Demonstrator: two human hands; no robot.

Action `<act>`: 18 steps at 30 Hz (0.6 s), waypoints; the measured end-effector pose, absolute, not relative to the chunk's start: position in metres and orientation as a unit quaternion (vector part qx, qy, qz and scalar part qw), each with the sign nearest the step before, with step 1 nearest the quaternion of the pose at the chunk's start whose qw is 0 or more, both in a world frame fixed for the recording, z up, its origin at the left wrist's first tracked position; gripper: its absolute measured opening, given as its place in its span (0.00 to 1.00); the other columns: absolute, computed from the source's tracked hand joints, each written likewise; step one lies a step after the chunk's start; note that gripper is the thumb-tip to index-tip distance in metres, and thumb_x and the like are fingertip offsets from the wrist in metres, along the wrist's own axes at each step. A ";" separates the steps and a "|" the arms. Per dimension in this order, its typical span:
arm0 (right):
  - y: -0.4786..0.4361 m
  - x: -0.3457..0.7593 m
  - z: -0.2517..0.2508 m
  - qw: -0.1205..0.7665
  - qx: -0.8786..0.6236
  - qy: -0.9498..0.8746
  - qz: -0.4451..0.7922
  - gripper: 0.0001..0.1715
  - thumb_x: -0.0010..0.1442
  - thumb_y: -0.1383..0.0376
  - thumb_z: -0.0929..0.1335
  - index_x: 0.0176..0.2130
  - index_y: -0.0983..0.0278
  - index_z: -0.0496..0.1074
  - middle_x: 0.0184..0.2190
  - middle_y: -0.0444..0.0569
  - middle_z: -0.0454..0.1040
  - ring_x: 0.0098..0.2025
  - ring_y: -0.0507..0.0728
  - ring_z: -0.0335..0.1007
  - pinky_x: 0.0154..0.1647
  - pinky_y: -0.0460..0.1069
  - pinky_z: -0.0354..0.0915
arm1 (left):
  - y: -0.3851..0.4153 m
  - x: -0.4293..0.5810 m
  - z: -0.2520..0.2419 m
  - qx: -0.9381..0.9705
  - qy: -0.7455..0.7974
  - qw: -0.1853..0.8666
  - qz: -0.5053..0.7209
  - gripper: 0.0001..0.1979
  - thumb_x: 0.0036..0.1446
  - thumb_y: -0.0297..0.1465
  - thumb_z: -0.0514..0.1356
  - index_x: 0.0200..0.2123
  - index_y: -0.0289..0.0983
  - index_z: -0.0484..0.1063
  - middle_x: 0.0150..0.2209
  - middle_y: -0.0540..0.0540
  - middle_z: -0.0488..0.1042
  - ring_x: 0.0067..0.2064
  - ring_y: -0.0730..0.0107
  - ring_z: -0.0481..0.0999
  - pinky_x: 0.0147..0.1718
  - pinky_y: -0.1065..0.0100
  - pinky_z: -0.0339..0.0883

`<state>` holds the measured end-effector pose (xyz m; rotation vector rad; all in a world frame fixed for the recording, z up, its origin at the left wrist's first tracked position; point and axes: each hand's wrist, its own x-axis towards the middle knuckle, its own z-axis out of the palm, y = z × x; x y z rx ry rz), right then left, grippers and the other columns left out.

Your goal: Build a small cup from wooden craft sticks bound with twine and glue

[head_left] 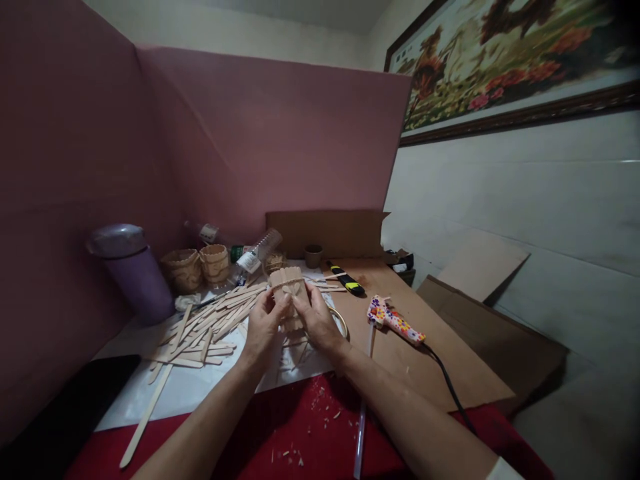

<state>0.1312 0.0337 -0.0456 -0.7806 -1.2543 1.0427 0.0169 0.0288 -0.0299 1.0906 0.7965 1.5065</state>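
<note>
Both my hands hold a small cup-like piece made of wooden craft sticks, with a thin cord-like band around its upper part. My left hand grips its left side, the thumb pressed to the front. On the other side, my right hand has its fingers closed round it, thumb also at the front. A small pale bit shows between the two thumbs, too small to name. To the left lies a heap of loose craft sticks on a white sheet. Part of a gold-coloured ring shows behind my right hand.
A flowery glue gun with a black cable lies on cardboard at right, a clear glue stick below it. Behind are a utility knife, a plastic bottle, carved-looking cups and a purple tumbler. Wood scraps dot the red cloth.
</note>
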 end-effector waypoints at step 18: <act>0.029 0.128 -0.044 0.598 -0.397 -0.589 0.372 0.37 0.56 0.57 0.70 0.60 0.65 0.58 0.55 0.58 0.71 0.55 0.61 0.69 0.56 0.55 0.66 | 0.037 0.012 -0.042 0.555 0.463 0.222 0.655 0.09 0.52 0.38 0.63 0.30 0.38 0.71 0.35 0.45 0.70 0.39 0.61 0.70 0.38 0.63 0.65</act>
